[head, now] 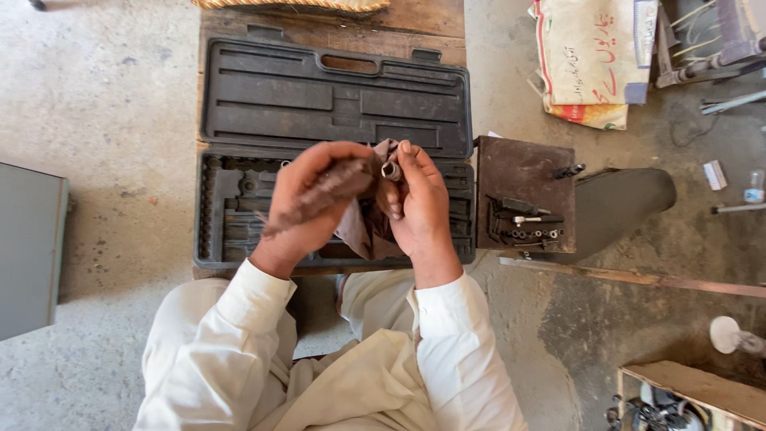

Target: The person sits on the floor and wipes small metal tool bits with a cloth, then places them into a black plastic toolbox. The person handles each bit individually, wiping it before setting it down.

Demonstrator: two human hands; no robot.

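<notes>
Both hands are raised together over the near half of an open tool case. Left hand (pixel 307 203) is closed around a dirty brown rag (pixel 351 203); right hand (pixel 419 203) pinches a small metal socket (pixel 391 170) at its fingertips, pressed into the rag. Below them, the black plastic tool case (pixel 239 160) lies open on a wooden board, sockets lining its left edge. A rusty metal plate (pixel 523 172) beside its right edge carries loose bits.

A cream-coloured sack (pixel 594 52) printed in red and green is seen lying on the floor beyond the open tool case (pixel 335 152), off its far right corner. Under the sack's lower edge, a second, orange-and-red printed bag (pixel 590 116) is partly covered.
</notes>
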